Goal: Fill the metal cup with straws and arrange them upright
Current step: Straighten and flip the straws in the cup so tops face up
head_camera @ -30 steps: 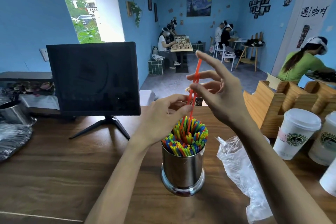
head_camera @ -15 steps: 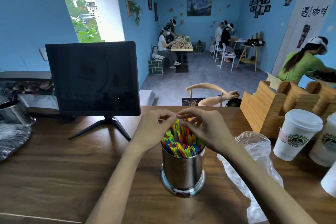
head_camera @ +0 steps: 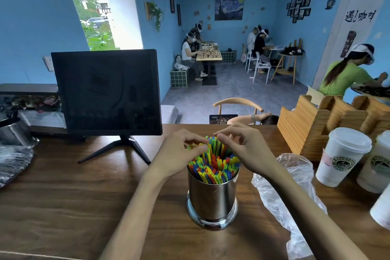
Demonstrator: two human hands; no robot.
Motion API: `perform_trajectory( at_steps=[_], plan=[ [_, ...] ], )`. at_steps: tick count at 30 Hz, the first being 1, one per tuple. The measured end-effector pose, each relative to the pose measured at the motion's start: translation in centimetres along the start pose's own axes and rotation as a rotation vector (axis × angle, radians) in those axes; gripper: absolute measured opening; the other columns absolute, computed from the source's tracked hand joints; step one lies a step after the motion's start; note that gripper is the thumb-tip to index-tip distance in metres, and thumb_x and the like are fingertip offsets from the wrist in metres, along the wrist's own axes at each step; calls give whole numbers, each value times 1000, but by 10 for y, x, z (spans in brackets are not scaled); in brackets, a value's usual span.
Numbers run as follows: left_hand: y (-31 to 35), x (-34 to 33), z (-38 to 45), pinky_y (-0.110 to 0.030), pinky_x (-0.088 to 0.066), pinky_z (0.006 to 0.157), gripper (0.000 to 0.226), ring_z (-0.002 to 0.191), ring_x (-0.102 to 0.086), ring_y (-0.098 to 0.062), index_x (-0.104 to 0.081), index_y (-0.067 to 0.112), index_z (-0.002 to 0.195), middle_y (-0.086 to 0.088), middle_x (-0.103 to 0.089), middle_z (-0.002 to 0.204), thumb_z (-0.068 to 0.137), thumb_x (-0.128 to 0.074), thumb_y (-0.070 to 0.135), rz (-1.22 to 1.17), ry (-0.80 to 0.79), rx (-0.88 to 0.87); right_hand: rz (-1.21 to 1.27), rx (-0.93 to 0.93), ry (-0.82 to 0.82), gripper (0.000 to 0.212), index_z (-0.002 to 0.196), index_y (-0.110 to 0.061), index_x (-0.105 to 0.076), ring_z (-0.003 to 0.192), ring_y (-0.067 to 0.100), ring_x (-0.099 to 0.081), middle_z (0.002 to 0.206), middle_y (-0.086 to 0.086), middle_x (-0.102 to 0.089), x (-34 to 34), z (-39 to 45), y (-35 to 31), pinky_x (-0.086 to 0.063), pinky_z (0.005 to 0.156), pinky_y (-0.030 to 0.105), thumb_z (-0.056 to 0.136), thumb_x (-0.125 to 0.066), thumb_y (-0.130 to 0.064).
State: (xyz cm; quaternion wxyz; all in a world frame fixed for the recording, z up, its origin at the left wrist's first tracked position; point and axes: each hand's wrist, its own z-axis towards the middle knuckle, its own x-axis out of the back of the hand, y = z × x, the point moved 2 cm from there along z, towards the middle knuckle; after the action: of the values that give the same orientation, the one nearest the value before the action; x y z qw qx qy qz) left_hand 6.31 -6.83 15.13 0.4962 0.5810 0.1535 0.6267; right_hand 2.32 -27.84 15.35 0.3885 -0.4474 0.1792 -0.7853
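Shiny cylindrical metal cup (head_camera: 212,198) stands at centre of the brown wooden tabletop (head_camera: 63,192), packed with multicoloured plastic straws (head_camera: 213,167), mostly upright. Left hand (head_camera: 181,154) at 10 o'clock of the rim, fingertips pinching straw tops; right hand (head_camera: 247,150) at 2 o'clock, its grip narrow on the tops too. Crumpled clear plastic bag (head_camera: 282,192) lies at 3 o'clock. Filling looks done; only straightening remains.

The white wall panel (head_camera: 358,17) at the right carries large black handwritten characters reading "遇", a stroke like "し", then "咖啡". The white lidded paper cup (head_camera: 343,157) on the bench bears a round green-and-black logo with "ENJOY" along its upper arc and "COFFEE" along the lower. The logo on the neighbouring cup (head_camera: 377,167) is too blurred to read.
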Motion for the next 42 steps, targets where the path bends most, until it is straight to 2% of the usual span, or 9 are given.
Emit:
perform_trajectory(
  at_steps=[7, 12, 17, 19, 26, 32, 35, 39, 42],
  plan=[
    [5, 1, 1, -36, -52, 90, 18, 104, -58, -8, -79, 33, 107, 10, -73, 107, 90, -74, 35, 228, 72, -67, 39, -61, -10, 13, 100, -27, -79, 84, 5, -60, 91, -14, -67, -6, -2, 8, -41, 68, 11, 95, -68, -33],
    [3, -1, 0, -27, -49, 83, 17, 101, -55, -7, -76, 35, 108, 13, -71, 104, 94, -67, 41, 348, 68, -119, 21, -41, -19, 10, 100, -29, -79, 87, 6, -61, 95, -16, -66, -7, -2, 6, -43, 71, 12, 92, -73, -31],
    [7, 1, 3, -36, -54, 82, 4, 98, -54, -7, -61, 41, 100, 15, -62, 96, 98, -59, 39, 424, -56, -163, -25, -32, -85, 10, 98, -33, -78, 95, 5, -62, 97, -17, -66, -13, 1, 5, -52, 83, 33, 89, -76, -33],
    [10, 5, 6, -40, -54, 82, 3, 97, -54, -9, -58, 42, 98, 15, -60, 94, 96, -58, 43, 453, -118, -172, -24, -34, -99, 10, 99, -32, -78, 95, 5, -63, 97, -18, -66, -14, 1, 6, -53, 84, 36, 89, -75, -33],
    [16, 10, 16, -42, -50, 87, 11, 97, -53, -12, -53, 41, 88, 7, -59, 98, 97, -59, 39, 462, -287, -187, 60, -66, -76, 9, 98, -28, -79, 93, 6, -65, 96, -17, -69, -12, -2, 11, -52, 79, 24, 91, -74, -31],
    [17, 7, 19, -37, -51, 89, 3, 98, -55, -9, -61, 32, 100, 7, -61, 104, 99, -60, 34, 426, -266, -172, 78, -96, -75, 9, 100, -29, -78, 88, 7, -65, 94, -17, -70, -7, -3, 11, -46, 69, 14, 93, -71, -31],
    [15, 12, 16, -29, -53, 85, 13, 98, -59, -5, -70, 30, 108, 9, -66, 103, 99, -62, 30, 365, -266, -136, 70, -104, -78, 9, 99, -30, -78, 87, 6, -64, 92, -18, -69, -7, -6, 13, -46, 70, 14, 93, -72, -30],
    [15, 14, 12, -14, -46, 76, 9, 92, -60, 3, -77, 31, 99, 20, -67, 93, 93, -71, 28, 304, -208, -154, 79, -113, -74, 8, 97, -33, -78, 90, 7, -64, 92, -19, -70, -9, -7, 10, -48, 74, 17, 92, -72, -30],
    [14, 13, 12, -18, -44, 74, 4, 90, -60, 3, -76, 35, 90, 23, -67, 88, 89, -74, 38, 297, -116, -168, 88, -121, -74, 9, 98, -32, -78, 90, 6, -65, 93, -17, -70, -10, -8, 9, -51, 74, 18, 93, -72, -29]
  ],
)
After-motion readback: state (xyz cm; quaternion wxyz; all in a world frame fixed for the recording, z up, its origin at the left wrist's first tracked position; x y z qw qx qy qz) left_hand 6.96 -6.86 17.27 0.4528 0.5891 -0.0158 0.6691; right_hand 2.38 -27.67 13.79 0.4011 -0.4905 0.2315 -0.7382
